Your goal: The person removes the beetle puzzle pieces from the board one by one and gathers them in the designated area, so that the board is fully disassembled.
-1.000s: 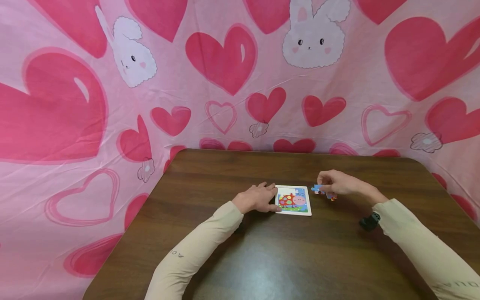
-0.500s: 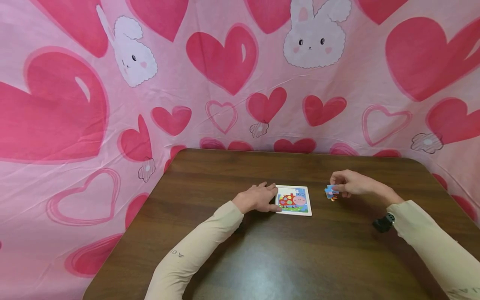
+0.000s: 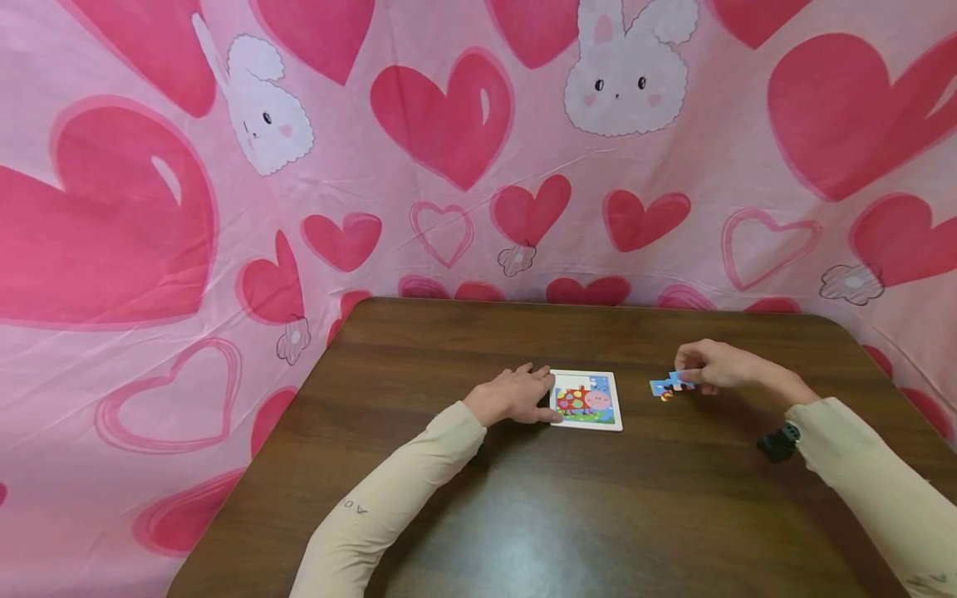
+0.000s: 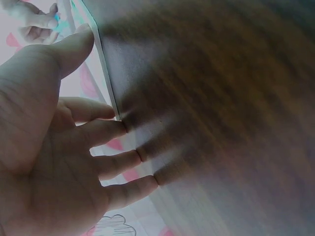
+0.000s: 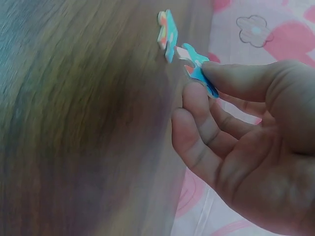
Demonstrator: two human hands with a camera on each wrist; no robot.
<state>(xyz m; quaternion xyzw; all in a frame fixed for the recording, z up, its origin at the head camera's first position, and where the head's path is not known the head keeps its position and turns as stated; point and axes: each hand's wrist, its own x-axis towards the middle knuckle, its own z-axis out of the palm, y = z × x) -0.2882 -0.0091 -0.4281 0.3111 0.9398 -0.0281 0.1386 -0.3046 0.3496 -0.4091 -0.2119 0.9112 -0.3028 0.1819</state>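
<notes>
A white-framed jigsaw puzzle (image 3: 585, 400) with a spotted ladybug picture lies on the table, a white gap showing at its upper left. My left hand (image 3: 516, 394) rests at its left edge, fingers spread, with thumb and fingertips on the frame and the table. To the right of the puzzle, my right hand (image 3: 710, 365) pinches a blue puzzle piece (image 5: 198, 69) between thumb and fingers. Another loose puzzle piece (image 3: 661, 389), blue with orange, lies on the table just left of the held one; the right wrist view shows the two pieces close together.
The brown wooden table (image 3: 523, 515) stretches out on all sides of the puzzle. Behind it hangs a pink cloth (image 3: 478, 149) printed with hearts and rabbits. A dark wrist device (image 3: 779, 443) sits at the right cuff.
My right hand has moved right with the pinched piece, away from the puzzle frame, uncovering the loose piece on the table. The left hand has stayed in place.
</notes>
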